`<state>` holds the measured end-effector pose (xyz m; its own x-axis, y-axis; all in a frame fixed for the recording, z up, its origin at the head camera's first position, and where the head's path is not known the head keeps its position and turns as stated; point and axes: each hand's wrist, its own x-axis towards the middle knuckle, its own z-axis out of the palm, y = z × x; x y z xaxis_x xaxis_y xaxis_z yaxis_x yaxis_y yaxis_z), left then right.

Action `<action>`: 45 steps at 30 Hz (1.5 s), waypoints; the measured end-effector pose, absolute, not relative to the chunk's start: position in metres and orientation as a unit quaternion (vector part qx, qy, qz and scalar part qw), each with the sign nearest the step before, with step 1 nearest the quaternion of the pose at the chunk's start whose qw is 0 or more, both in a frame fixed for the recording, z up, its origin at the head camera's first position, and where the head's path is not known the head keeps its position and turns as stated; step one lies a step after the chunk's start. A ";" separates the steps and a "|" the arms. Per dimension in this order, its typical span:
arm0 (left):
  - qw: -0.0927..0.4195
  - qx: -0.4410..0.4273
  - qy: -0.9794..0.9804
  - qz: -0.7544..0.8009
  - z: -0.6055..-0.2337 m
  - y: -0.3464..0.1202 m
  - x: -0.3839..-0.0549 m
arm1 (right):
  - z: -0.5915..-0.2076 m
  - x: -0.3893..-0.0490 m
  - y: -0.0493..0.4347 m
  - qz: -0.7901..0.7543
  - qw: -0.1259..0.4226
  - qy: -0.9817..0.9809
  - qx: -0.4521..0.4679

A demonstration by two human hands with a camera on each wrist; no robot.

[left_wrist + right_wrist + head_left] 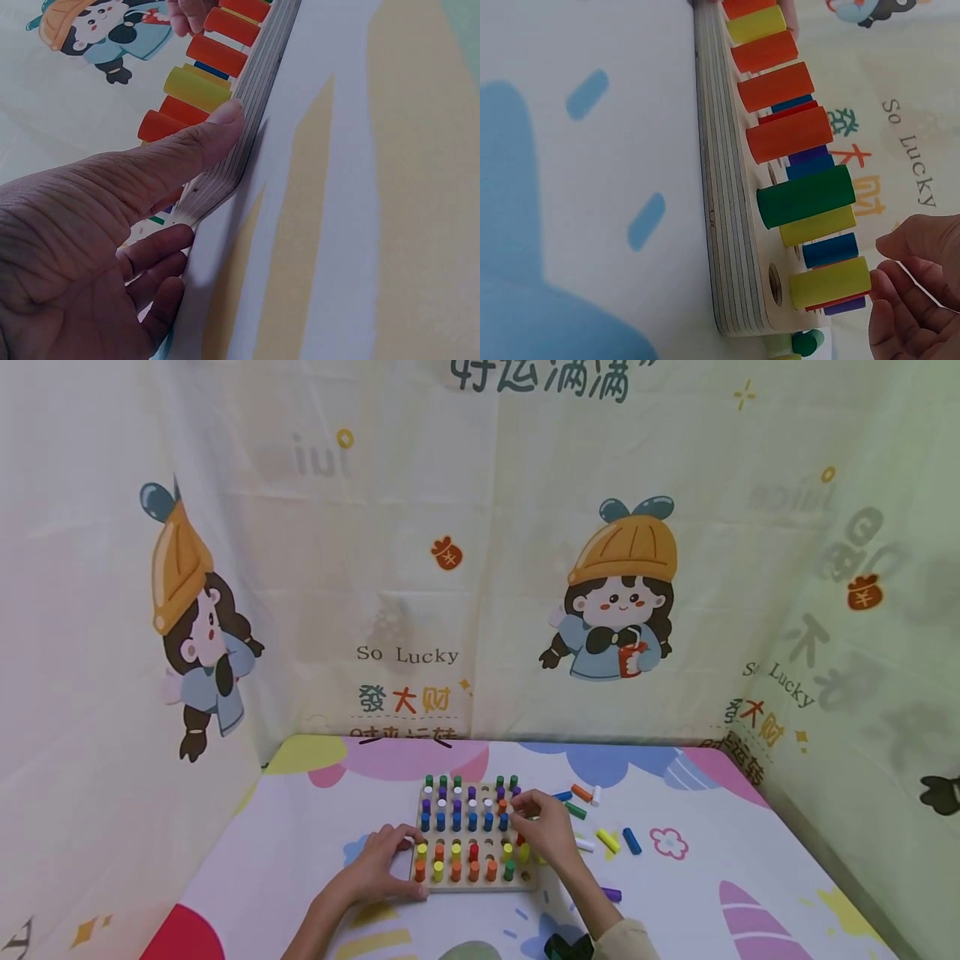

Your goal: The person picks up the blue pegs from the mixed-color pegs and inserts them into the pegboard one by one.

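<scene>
A wooden pegboard [480,887] full of coloured pegs lies on the table, with several holes bare. At its front left corner, my left hand [378,864] grips the board, the thumb [229,112] against the front edge and the other fingers along the left side. My right hand [549,831] is over the board's right side, thumb and forefinger apart beside the pegs. In the right wrist view, no peg shows between these fingertips. A yellow peg [831,283] and a green peg [806,196] stand near the right end, by an empty hole [775,285].
Loose pegs lie right of the board, among them a blue peg [632,841], a yellow peg [607,841], an orange peg [581,793] and a purple peg [612,894]. A dark object [568,947] is near the right sleeve [624,941]. A printed cloth [495,610] hangs behind the table.
</scene>
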<state>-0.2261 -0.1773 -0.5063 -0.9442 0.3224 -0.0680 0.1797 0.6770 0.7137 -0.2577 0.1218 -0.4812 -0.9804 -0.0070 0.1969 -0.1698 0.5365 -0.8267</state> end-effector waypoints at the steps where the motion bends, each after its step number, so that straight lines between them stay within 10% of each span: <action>1: 0.094 0.139 0.911 0.377 -0.507 -0.177 -0.227 | -0.481 -0.256 0.123 0.479 0.088 -0.872 0.048; 45: 0.090 0.142 0.907 0.386 -0.511 -0.176 -0.228 | -0.486 -0.220 0.213 0.451 0.174 -0.874 -0.052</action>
